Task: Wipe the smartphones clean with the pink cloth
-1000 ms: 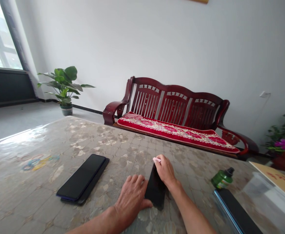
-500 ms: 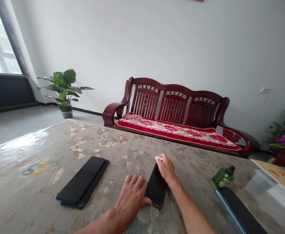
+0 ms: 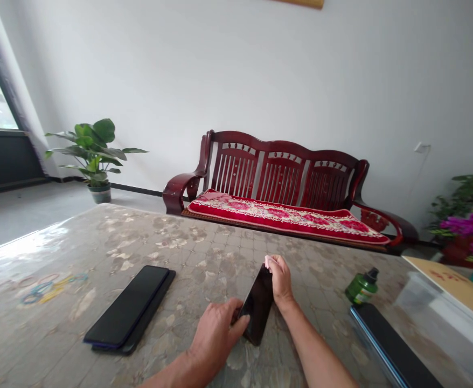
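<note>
A black phone (image 3: 257,307) lies tilted on the patterned table (image 3: 188,258), its far end lifted a little. My left hand (image 3: 216,333) grips its near left edge, thumb on the screen side. My right hand (image 3: 280,280) holds the phone's far right edge and pinches a small pink-white cloth or wipe (image 3: 267,261) at the fingertips. Two more dark phones (image 3: 129,308) lie stacked on the table to the left, apart from both hands.
A green bottle (image 3: 361,287) with a black cap lies to the right. A dark slab (image 3: 390,349) and a clear plastic box (image 3: 434,302) sit at the right edge. Coloured rubber bands (image 3: 44,288) lie far left. A red wooden bench (image 3: 285,199) stands behind the table.
The phone's far end has risen off the table between my hands. My left hand has shifted from lying flat beside it to gripping its edge. The view has turned slightly right.
</note>
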Demonstrator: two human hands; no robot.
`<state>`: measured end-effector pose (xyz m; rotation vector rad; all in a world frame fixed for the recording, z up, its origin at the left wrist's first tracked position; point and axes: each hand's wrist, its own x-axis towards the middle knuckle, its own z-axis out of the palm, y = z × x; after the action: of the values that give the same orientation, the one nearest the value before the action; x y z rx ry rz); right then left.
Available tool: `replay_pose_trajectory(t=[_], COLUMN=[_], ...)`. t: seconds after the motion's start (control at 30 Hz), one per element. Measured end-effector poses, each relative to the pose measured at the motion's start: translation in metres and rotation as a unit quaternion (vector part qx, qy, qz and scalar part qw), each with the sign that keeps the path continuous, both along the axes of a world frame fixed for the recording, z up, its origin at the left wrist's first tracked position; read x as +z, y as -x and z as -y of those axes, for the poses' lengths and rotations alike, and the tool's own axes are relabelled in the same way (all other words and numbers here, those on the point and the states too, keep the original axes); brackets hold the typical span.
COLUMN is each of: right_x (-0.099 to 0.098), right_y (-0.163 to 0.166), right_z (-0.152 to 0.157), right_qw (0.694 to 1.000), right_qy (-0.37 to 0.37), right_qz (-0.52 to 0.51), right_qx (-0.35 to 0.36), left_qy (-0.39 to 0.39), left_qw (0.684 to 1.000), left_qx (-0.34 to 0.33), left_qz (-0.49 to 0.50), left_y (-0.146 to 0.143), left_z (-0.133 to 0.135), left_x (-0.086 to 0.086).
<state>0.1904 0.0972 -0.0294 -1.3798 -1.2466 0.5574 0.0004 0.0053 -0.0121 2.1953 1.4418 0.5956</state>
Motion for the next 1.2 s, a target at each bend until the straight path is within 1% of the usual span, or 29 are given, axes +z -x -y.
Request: replay_pose_trajectory(t=[0.1,0.17,0.23,0.37,0.4,0.47,0.57,0.63,0.7,0.8,0.87,0.97,1.03,1.2], right_x=[0.001,0.002,0.005,0.018,0.022,0.030,0.042,0.048,0.053,0.060,0.063,0.066,0.067,0.068], right_y=[0.000,-0.001,-0.005,-0.014,-0.017,-0.021,-0.022,-0.019,-0.012,0.005,0.018,0.030,0.028,0.004], right_z=[0.004,0.006,0.007,0.013,0.016,0.023,0.034,0.040,0.045,0.055,0.063,0.070,0.069,0.056], right_qw=[1.000,1.000,1.000,0.999,0.998,0.990,0.950,0.929,0.916,0.913,0.912,0.902,0.897,0.881], right_qy=[-0.007,-0.007,-0.004,0.004,0.004,-0.008,-0.040,-0.045,-0.035,-0.018,-0.021,-0.030,-0.022,0.027], right_qz=[-0.015,-0.018,-0.014,0.020,0.046,0.141,0.308,0.368,0.399,0.406,0.401,0.415,0.429,0.473], right_qx=[0.006,0.011,0.019,0.035,0.035,0.025,-0.003,-0.008,0.005,0.048,0.082,0.113,0.105,0.016], left_qy=[0.049,0.057,0.042,-0.026,-0.047,-0.093,-0.153,-0.181,-0.204,-0.227,-0.235,-0.243,-0.245,-0.254], left_qw=[0.997,0.994,0.995,0.996,0.996,0.993,0.987,0.982,0.978,0.974,0.972,0.970,0.969,0.967], left_qx=[0.031,0.049,0.065,0.077,0.076,0.071,0.056,0.045,0.034,0.017,0.010,0.007,0.002,-0.008], left_qz=[0.060,0.074,0.067,0.027,0.016,-0.003,-0.017,-0.021,-0.020,-0.017,-0.013,-0.010,-0.010,-0.010], left_y=[0.002,0.006,0.011,0.022,0.024,0.026,0.027,0.028,0.029,0.029,0.029,0.029,0.029,0.029], left_z=[-0.005,-0.010,-0.015,-0.022,-0.022,-0.023,-0.023,-0.024,-0.024,-0.023,-0.022,-0.021,-0.021,-0.023], left_x=[-0.001,-0.001,0.001,0.007,0.007,0.007,0.003,0.000,-0.003,-0.005,-0.004,-0.003,-0.003,-0.005])
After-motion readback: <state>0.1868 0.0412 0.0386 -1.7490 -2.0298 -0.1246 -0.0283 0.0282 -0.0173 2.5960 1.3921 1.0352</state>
